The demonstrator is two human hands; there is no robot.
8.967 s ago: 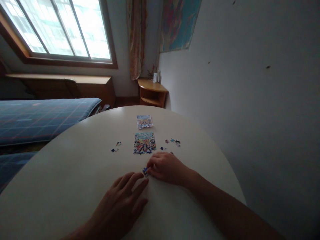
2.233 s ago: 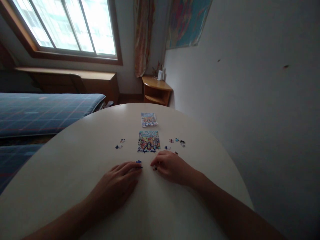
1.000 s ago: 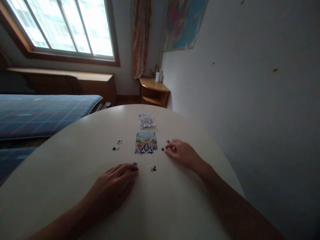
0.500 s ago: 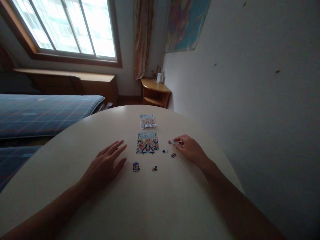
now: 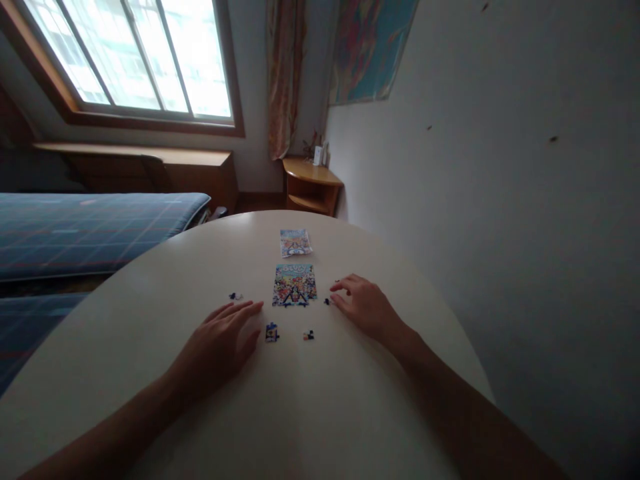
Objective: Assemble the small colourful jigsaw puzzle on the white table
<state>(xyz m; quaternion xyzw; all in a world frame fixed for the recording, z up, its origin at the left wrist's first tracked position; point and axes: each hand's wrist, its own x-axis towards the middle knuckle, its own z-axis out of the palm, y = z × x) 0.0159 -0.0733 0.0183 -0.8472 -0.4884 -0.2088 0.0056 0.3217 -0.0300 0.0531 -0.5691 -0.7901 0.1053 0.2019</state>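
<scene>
The left hand (image 5: 220, 340) is laid palm down with the fingers straight and the thumb apart from them; what may be under the palm is hidden. The right hand (image 5: 367, 307) has its fingers bent, with the thumb and fingertips close to a dark puzzle piece (image 5: 327, 302); whether it holds something cannot be told, because the hand covers this place. Beyond its fingers only a small bit of another piece (image 5: 337, 281) shows.

Between the hands, on the near side, a blue joined cluster (image 5: 271, 332) and a small dark-and-pale piece (image 5: 309, 335) lie apart. The main puzzle (image 5: 294, 285) lies flat on the white counter (image 5: 300, 413), farther away: pale blue at its far edge, crowded with many-coloured figures, its near edge knobbed and uneven. To its left is a dark-and-white piece (image 5: 236, 296). At the far side lies a similarly printed packet (image 5: 295, 243), its details too small to read.
</scene>
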